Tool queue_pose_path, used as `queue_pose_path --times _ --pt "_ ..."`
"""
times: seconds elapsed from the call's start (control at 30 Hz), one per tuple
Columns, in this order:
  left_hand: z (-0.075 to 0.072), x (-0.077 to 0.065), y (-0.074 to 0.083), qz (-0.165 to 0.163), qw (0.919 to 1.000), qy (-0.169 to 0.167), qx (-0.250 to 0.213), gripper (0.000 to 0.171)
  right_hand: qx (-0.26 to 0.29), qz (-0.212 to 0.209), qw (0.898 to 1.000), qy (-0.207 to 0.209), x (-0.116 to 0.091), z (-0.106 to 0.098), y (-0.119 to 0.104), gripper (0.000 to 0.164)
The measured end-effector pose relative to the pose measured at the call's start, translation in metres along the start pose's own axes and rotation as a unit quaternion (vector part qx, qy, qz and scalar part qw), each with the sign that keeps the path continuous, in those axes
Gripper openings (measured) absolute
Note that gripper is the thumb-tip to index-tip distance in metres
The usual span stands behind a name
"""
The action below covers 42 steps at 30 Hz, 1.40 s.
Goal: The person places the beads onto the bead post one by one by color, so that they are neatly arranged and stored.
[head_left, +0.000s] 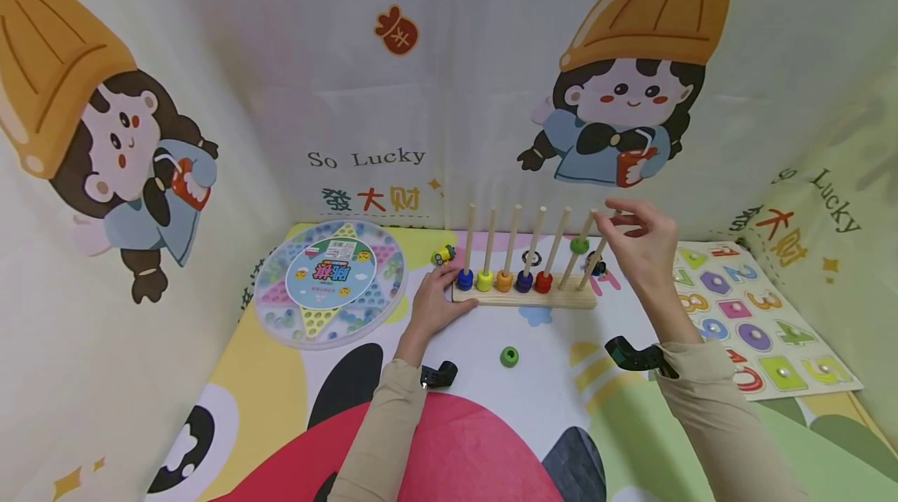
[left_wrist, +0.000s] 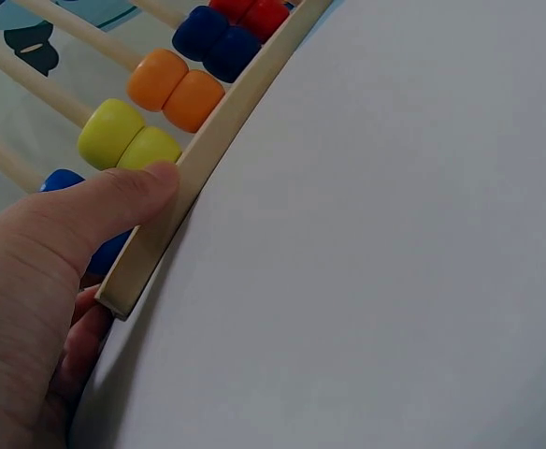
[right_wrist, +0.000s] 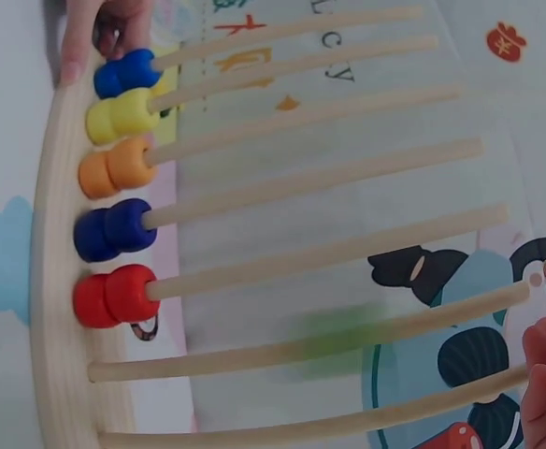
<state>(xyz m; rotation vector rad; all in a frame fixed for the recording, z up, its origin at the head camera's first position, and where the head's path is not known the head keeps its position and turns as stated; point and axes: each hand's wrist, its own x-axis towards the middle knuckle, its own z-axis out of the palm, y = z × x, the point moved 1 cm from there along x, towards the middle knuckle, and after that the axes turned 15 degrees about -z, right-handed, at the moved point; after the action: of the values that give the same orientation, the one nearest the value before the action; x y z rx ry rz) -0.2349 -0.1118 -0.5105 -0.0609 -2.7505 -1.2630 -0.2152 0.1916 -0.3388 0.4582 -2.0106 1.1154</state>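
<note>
A wooden bead stacker [head_left: 540,298] with several upright pegs stands on the table. Its left end is held by my left hand [head_left: 436,305], the thumb [left_wrist: 151,182] along the front edge of the base. Pairs of blue, yellow [right_wrist: 122,115], orange [right_wrist: 116,167], dark blue and red beads [right_wrist: 116,296] sit low on the first pegs. Partway down the sixth peg is a green bead [head_left: 579,245], a blur in the right wrist view. My right hand [head_left: 644,246] is at that peg's top, fingers loosely bent, apart from the bead. The last peg is bare.
Another green bead [head_left: 509,356] lies on the table in front of the stacker. A round Chinese checkers box [head_left: 330,284] is at the left, a number puzzle board [head_left: 761,315] at the right. A small yellow toy [head_left: 443,255] sits behind the stacker's left end.
</note>
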Motion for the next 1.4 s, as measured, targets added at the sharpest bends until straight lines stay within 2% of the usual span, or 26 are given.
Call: queue_pose_path --times 0.13,0.27,0.5,0.67,0.83,1.0,1.2,1.4 --pt "0.0 0.0 0.0 0.0 1.0 -0.001 0.0 0.072 -0.002 -0.006 1.0 0.003 -0.008 -0.002 0.001 0.026" --pt "0.001 0.001 0.0 -0.004 1.0 0.0 0.003 0.073 0.025 -0.015 0.999 -0.016 -0.023 -0.002 -0.007 0.024" --pt "0.002 0.002 -0.003 -0.009 0.9999 0.004 0.01 0.075 0.084 -0.014 0.991 -0.101 -0.055 0.006 -0.028 0.02" --pt "0.002 0.002 -0.003 -0.006 1.0 0.004 0.006 0.074 0.117 0.005 0.983 -0.144 -0.076 0.016 -0.024 0.02" --pt "0.002 0.001 -0.002 -0.003 1.0 0.004 -0.002 0.073 0.121 -0.003 0.975 -0.185 -0.092 0.024 -0.022 0.024" --pt "0.003 0.0 -0.001 0.006 0.9998 0.018 0.008 0.073 0.13 -0.002 0.963 -0.236 -0.11 0.035 -0.017 0.029" --pt "0.002 0.001 0.001 -0.008 0.9999 0.008 0.007 0.074 0.148 0.019 0.953 -0.265 -0.137 0.051 0.008 0.032" --pt "0.002 0.003 -0.002 -0.015 0.9997 -0.001 0.017 0.075 0.167 0.013 0.943 -0.287 -0.152 0.056 0.014 0.029"
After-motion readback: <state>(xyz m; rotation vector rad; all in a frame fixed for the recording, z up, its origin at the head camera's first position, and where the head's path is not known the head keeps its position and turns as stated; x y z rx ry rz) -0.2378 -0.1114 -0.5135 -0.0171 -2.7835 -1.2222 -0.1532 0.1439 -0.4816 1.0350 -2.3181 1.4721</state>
